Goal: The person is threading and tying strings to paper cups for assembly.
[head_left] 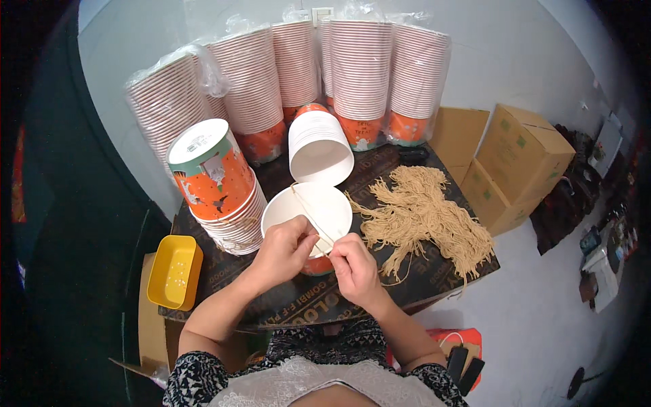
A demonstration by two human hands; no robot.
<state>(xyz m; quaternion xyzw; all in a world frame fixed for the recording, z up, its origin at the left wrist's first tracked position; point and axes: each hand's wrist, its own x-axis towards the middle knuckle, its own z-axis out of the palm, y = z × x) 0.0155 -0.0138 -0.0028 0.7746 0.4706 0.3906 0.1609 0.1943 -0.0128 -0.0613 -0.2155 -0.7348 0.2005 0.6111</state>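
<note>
A white-lined paper bucket [279, 203] with an orange outside stands upright in front of me, its mouth facing up. A thin tan cord [303, 203] runs across its opening from the far rim to my fingers at the near rim. My left hand [288, 249] is closed in a pinch on the cord at the near left of the rim. Opposite it, my right hand [355, 268] pinches the cord at the near right. The fingertips hide the exact grip. A loose heap of tan cords [424, 217] lies right of the bucket.
Behind the bucket, nested buckets [315, 139] lie on their side. An upside-down stack [224, 176] with cords stands left, near a yellow tray [195, 271]. Tall plastic-wrapped bucket stacks [359, 68] line the dark table's [271, 308] back. Cardboard boxes [525, 152] stand beyond its right edge.
</note>
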